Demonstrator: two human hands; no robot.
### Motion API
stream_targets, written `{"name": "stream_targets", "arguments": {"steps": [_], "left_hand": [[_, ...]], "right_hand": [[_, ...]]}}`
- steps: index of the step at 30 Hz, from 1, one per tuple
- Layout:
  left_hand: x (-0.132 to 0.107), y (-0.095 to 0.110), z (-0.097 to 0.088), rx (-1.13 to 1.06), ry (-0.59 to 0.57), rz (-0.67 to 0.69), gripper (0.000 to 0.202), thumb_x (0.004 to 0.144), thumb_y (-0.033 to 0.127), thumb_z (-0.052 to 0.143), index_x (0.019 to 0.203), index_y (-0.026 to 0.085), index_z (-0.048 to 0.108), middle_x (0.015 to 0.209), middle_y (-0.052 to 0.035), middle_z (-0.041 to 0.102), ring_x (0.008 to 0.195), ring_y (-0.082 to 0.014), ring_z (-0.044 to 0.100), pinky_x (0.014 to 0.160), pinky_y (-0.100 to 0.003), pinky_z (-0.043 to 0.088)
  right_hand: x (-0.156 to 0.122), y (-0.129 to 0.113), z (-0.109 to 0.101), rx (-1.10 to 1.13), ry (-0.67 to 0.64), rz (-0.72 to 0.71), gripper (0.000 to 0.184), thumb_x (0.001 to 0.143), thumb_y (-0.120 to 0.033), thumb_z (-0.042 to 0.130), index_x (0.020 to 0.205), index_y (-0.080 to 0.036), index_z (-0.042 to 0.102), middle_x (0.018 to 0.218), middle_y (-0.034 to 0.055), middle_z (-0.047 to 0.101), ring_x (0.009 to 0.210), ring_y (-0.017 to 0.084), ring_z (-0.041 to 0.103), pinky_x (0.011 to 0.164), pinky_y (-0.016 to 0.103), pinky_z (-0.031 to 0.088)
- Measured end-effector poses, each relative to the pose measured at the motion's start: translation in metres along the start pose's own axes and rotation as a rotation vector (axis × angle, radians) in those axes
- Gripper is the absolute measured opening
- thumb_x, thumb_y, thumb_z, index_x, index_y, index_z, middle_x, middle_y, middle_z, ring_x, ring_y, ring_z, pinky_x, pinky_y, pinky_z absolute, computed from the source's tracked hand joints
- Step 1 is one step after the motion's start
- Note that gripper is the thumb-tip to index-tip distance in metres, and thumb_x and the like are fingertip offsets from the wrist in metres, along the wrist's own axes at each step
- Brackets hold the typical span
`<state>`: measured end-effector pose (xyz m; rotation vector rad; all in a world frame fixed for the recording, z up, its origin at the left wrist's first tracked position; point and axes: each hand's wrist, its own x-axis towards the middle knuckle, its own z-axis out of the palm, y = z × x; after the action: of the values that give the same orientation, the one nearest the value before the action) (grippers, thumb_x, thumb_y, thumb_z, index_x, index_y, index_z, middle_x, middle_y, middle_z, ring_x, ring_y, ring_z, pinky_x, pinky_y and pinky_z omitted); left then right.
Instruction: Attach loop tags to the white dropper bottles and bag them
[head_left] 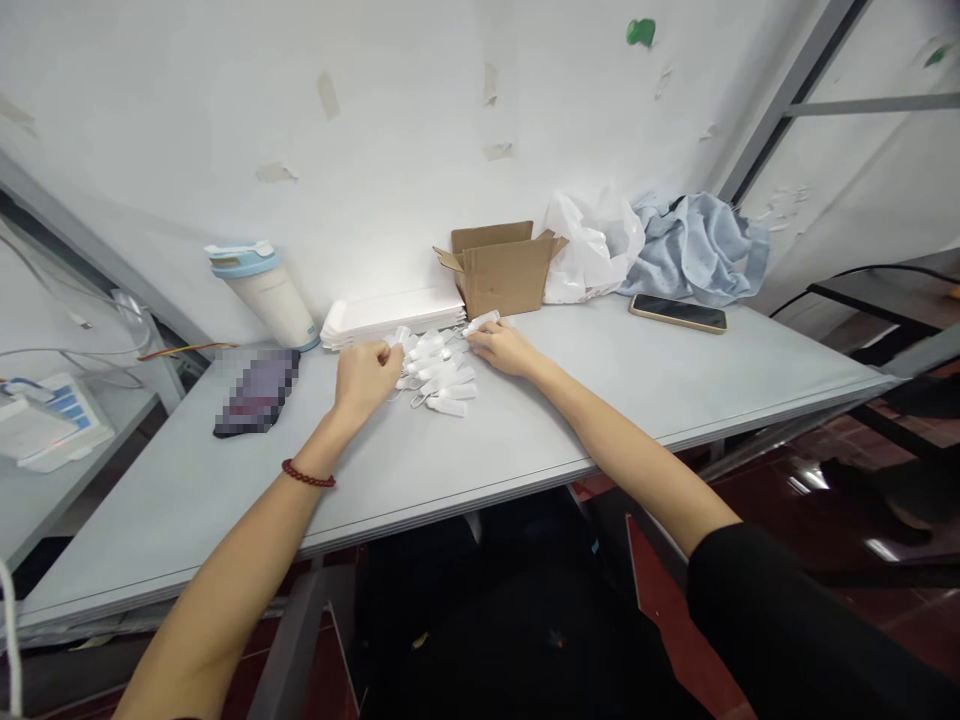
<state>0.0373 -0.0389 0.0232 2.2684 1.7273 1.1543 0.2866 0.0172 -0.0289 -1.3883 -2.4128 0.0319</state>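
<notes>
A loose pile of small white translucent plastic pieces (442, 375), some with thin loops at one end, lies on the grey table (480, 450). My left hand (367, 378) is closed at the pile's left side, its fingers curled in; what they hold, if anything, is hidden. A white piece shows just beyond its knuckles. At the pile's right edge, my right hand (504, 347) has its fingers closed on one white plastic piece (482, 322), in front of the cardboard box. A red bead bracelet (308, 474) circles my left wrist.
Behind the pile are a stack of flat white boards (397, 312) and an open cardboard box (506, 275). A tumbler (266, 300) and a pixelated dark item (259, 393) stand left. Rightward are a white plastic bag (592, 250), blue cloth (697, 250) and phone (679, 313).
</notes>
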Motion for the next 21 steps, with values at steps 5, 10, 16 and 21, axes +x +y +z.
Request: {"name": "stream_targets", "arguments": {"steps": [5,10,16,21], "left_hand": [[-0.001,0.004,0.000,-0.017,0.007,0.024,0.041,0.079,0.026,0.049,0.045,0.021,0.026,0.044,0.0033,0.028,0.048,-0.0112,0.031,0.054,-0.029,0.024],[-0.003,0.007,0.003,-0.025,-0.047,0.056,0.040,0.079,0.030,0.049,0.045,0.021,0.029,0.044,0.0033,0.030,0.049,-0.0115,0.032,0.055,-0.029,0.026],[-0.008,0.010,0.006,-0.115,-0.211,0.077,0.040,0.082,0.036,0.049,0.046,0.020,0.039,0.044,0.0022,0.043,0.048,-0.0115,0.039,0.054,-0.027,0.031],[-0.011,0.014,0.009,-0.321,-0.395,-0.017,0.031,0.084,0.042,0.052,0.067,0.017,0.059,0.054,0.0010,0.059,0.045,-0.0118,0.050,0.052,-0.025,0.039]], "right_hand": [[0.002,-0.002,-0.002,0.115,0.044,0.048,0.029,0.092,-0.017,0.047,0.111,-0.013,0.069,0.115,0.0159,0.066,0.107,0.026,0.053,0.097,0.037,0.035],[-0.002,-0.011,-0.020,0.427,0.303,0.146,0.022,0.089,-0.023,0.049,0.103,-0.015,0.065,0.085,0.0057,0.070,0.077,0.019,0.058,0.082,0.031,0.041],[-0.006,-0.025,-0.035,0.950,0.359,0.315,0.016,0.081,-0.034,0.058,0.079,-0.018,0.060,0.053,-0.0022,0.058,0.054,0.012,0.051,0.060,0.024,0.039],[-0.007,-0.033,-0.038,1.213,0.267,0.318,0.020,0.078,-0.034,0.063,0.070,-0.017,0.058,0.050,-0.0016,0.056,0.050,0.010,0.051,0.054,0.023,0.039]]}}
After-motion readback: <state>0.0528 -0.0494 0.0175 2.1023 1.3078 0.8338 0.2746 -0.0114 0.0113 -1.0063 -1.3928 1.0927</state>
